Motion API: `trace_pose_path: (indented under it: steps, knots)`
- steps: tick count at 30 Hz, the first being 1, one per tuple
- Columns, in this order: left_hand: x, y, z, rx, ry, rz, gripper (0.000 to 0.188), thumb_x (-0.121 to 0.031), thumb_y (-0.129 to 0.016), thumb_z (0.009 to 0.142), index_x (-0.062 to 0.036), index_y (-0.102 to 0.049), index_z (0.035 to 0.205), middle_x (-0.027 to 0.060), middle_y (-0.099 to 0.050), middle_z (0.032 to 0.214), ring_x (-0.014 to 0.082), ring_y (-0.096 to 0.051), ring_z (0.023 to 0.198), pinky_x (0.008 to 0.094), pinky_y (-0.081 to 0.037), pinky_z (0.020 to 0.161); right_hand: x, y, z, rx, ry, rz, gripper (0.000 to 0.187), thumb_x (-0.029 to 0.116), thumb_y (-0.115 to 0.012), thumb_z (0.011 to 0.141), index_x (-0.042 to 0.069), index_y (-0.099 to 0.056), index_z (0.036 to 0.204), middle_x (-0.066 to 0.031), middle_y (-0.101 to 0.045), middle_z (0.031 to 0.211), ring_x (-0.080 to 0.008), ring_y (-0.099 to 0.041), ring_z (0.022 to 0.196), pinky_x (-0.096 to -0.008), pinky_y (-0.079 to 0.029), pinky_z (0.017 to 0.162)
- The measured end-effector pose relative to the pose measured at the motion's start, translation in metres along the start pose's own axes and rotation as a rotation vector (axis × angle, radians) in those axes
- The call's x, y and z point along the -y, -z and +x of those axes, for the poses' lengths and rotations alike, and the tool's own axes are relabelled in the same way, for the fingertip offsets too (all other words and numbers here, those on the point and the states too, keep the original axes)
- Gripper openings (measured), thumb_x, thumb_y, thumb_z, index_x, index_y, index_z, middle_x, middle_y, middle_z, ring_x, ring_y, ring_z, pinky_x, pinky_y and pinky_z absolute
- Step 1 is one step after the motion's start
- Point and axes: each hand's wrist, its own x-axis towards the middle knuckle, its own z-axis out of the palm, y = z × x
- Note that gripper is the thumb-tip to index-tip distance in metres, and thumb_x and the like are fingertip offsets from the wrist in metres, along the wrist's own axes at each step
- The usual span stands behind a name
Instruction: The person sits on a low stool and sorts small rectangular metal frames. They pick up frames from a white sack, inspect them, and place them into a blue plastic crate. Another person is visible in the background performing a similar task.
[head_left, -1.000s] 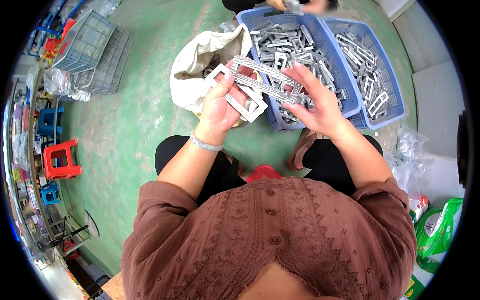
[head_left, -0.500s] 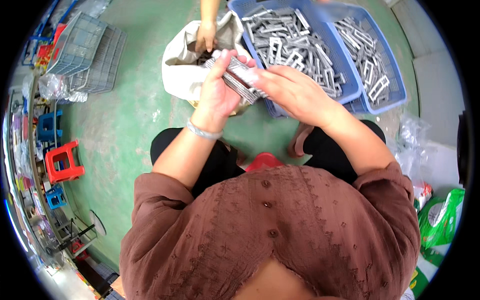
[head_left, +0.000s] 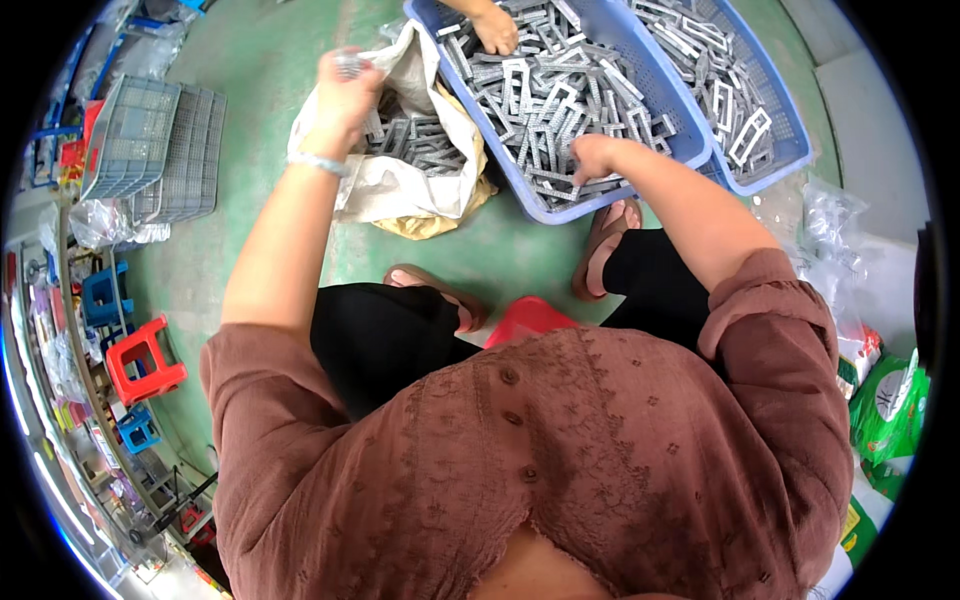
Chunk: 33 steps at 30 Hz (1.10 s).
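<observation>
My left hand (head_left: 345, 100) is raised at the far side of a white woven sack (head_left: 395, 198), its fingers closed round grey pieces (head_left: 350, 65) that are slightly blurred. More grey rectangular frames (head_left: 425, 142) lie inside the open sack. Over the near end of a blue plastic basket (head_left: 530, 195), my right hand (head_left: 598, 158) points down with bent fingers, pinching at a grey frame (head_left: 555, 188) among the heap. The fingertips are partly hidden. Another person's hand (head_left: 497, 30) reaches into the same basket at its far left.
A second blue basket (head_left: 795, 165) of grey frames adjoins on the right. Grey crates (head_left: 180, 150), a red stool (head_left: 145, 360) and shelving stand left. Clear plastic bags (head_left: 835, 225) and green packages (head_left: 885, 410) lie right. My sandalled feet (head_left: 605, 245) are near the basket.
My hands have parted from a stack of frames held between them. The left moved left past the sack; the right went into the basket. The other person's hand moved from the sack to the basket.
</observation>
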Motion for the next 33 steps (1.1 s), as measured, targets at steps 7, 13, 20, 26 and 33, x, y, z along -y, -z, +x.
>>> trace_pose_path:
  steps: [7,13,20,26,33]
  knots:
    - [0.04,-0.036,-0.006,0.494,0.156,1.249,0.058,-0.019,-0.066,0.067,-0.0071,-0.039,0.118,0.0159,-0.054,0.114,0.0298,-0.049,0.111,0.0569,-0.02,0.099,0.045,-0.034,0.007,-0.014,-0.131,-0.017,0.076,0.025,-0.076,0.06,-0.003,-0.037,0.12,-0.0173,-0.058,0.106,-0.0292,-0.059,0.093,-0.0358,-0.049,0.076]
    - [0.02,-0.021,-0.016,0.517,-0.056,0.954,0.074,-0.028,-0.07,0.067,0.0011,-0.037,0.127,0.0203,-0.05,0.118,0.0307,-0.049,0.109,0.0315,-0.04,0.091,0.044,-0.025,0.005,-0.184,-0.082,0.0,0.059,0.015,-0.071,0.062,-0.004,-0.043,0.11,-0.0191,-0.059,0.1,-0.0314,-0.058,0.093,-0.0369,-0.048,0.077]
    - [-0.013,-0.015,-0.096,0.554,0.256,0.043,0.043,-0.019,-0.059,0.082,0.0023,-0.046,0.117,0.009,-0.058,0.096,0.0132,-0.056,0.083,0.0258,-0.046,0.075,0.019,0.049,-0.043,-0.469,0.143,0.005,0.06,0.013,-0.07,0.058,-0.005,-0.041,0.107,-0.0241,-0.057,0.095,-0.0359,-0.058,0.083,-0.0383,-0.047,0.076]
    - [-0.036,-0.023,-0.138,0.52,0.494,-0.589,0.046,-0.024,-0.054,0.087,0.0005,-0.038,0.123,0.013,-0.054,0.107,0.0207,-0.058,0.09,0.0317,-0.05,0.073,0.069,0.093,-0.147,-0.674,0.403,0.319,0.066,0.005,-0.068,0.062,0.002,-0.036,0.12,-0.0167,-0.054,0.107,-0.0262,-0.059,0.084,-0.0327,-0.047,0.075]
    - [-0.042,-0.02,-0.149,0.521,0.257,-0.82,0.026,-0.017,-0.05,0.089,0.0006,-0.05,0.108,0.0127,-0.06,0.098,0.021,-0.061,0.083,0.0292,-0.051,0.073,0.098,0.076,-0.169,-0.937,0.535,0.69,0.062,0.004,-0.067,0.069,0.007,-0.038,0.122,-0.0077,-0.059,0.096,-0.0182,-0.058,0.075,-0.0292,-0.048,0.065]
